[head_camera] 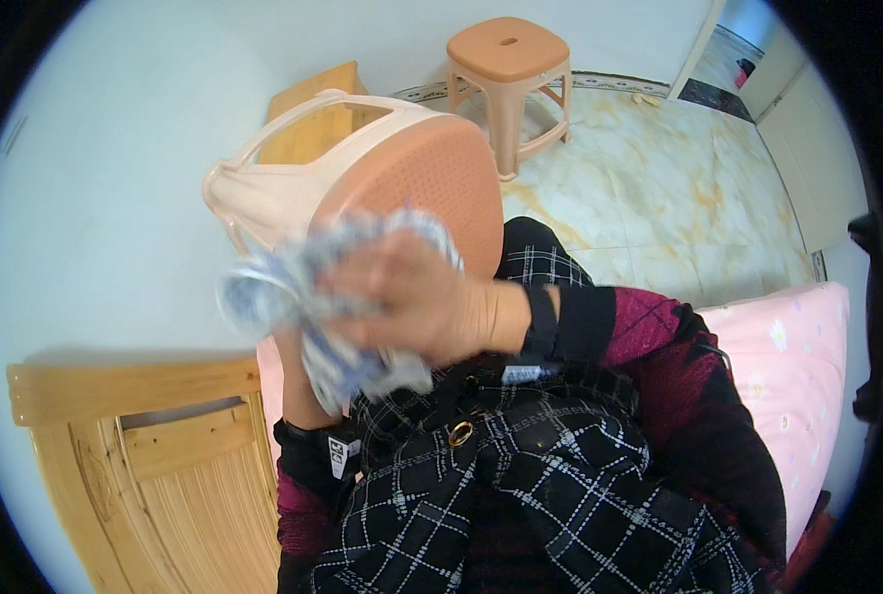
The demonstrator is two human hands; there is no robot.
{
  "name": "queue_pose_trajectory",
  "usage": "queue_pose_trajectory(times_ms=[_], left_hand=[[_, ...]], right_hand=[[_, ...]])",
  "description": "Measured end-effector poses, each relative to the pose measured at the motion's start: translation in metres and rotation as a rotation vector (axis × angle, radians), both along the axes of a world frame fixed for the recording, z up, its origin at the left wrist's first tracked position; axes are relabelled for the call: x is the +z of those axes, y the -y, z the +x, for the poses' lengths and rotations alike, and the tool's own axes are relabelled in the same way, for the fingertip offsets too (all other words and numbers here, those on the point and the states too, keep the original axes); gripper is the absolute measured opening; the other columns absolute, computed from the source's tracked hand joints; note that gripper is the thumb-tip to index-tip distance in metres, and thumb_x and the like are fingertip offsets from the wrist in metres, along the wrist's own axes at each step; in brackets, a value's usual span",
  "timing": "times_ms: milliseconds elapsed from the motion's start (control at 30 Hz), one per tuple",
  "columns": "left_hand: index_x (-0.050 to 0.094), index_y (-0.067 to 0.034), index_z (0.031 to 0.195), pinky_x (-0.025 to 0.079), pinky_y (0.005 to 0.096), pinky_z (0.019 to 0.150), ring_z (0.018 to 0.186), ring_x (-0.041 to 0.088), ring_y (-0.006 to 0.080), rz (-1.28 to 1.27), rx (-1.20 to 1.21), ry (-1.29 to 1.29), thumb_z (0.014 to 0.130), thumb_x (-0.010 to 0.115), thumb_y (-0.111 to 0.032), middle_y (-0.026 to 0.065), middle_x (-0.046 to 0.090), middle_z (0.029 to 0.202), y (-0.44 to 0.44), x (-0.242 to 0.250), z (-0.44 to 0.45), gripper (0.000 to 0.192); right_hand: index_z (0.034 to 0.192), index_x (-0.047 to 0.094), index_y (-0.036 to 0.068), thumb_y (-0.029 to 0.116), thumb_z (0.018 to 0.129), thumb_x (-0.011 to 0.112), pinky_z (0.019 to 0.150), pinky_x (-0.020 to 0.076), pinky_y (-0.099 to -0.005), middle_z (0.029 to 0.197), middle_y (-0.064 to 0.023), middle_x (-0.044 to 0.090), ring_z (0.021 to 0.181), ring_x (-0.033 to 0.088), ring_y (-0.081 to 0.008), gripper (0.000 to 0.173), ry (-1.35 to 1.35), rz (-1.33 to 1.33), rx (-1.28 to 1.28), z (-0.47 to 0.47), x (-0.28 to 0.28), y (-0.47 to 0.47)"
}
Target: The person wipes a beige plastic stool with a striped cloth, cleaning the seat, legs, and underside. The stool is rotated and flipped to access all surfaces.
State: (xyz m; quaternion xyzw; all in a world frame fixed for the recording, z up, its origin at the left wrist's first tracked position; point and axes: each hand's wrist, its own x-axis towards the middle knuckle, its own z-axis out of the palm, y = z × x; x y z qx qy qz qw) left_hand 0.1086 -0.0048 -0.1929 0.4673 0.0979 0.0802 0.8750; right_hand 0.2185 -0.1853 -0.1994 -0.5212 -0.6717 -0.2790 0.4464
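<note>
A plastic stool is tipped on its side before me, its textured orange seat turned towards me and its beige legs pointing away to the left. My right hand grips a crumpled white and blue cloth over the lower part of that seat. Hand and cloth are blurred, and whether the cloth touches the seat is hard to tell. My left forearm reaches up behind the cloth, which hides my left hand and anything in it.
A second plastic stool stands upright on the marbled tile floor by the wall. Behind the tipped stool is a wooden piece of furniture. A wooden headboard rises at lower left, and pink floral bedding lies at right.
</note>
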Motion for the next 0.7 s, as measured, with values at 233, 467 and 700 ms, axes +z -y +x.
queue_pose_trajectory(times_ms=[233,467,700], left_hand=[[0.044,-0.003,0.161,0.044,0.0413,0.119,0.146,0.054,0.0234,0.203,0.411,-0.117,0.119,0.037,-0.041,0.0109,0.056,0.160,0.009,0.002,0.001,0.057],[0.050,0.000,0.156,0.047,0.0397,0.116,0.138,0.061,0.0237,0.115,0.472,-0.110,0.118,0.038,-0.043,0.0133,0.062,0.153,0.000,0.005,-0.006,0.059],[0.052,-0.005,0.154,0.051,0.0414,0.113,0.135,0.063,0.0246,0.081,0.495,-0.050,0.117,0.035,-0.042,0.0109,0.066,0.149,-0.009,0.005,-0.011,0.055]], right_hand=[[0.109,0.071,0.016,0.028,0.075,0.080,0.092,0.0499,-0.0472,0.128,-0.0127,0.063,0.116,0.061,-0.0310,0.038,0.107,-0.508,0.422,-0.011,-0.049,0.024],[0.112,0.068,0.014,0.025,0.062,0.089,0.088,0.0558,-0.0506,0.113,-0.0157,0.063,0.109,0.064,-0.0393,0.056,-0.081,-0.657,0.152,0.077,-0.021,0.069],[0.127,0.068,0.009,0.032,0.071,0.091,0.095,0.0532,-0.0474,0.115,-0.0187,0.063,0.112,0.062,-0.0435,0.065,-0.354,0.080,-0.357,0.106,0.012,0.058]])
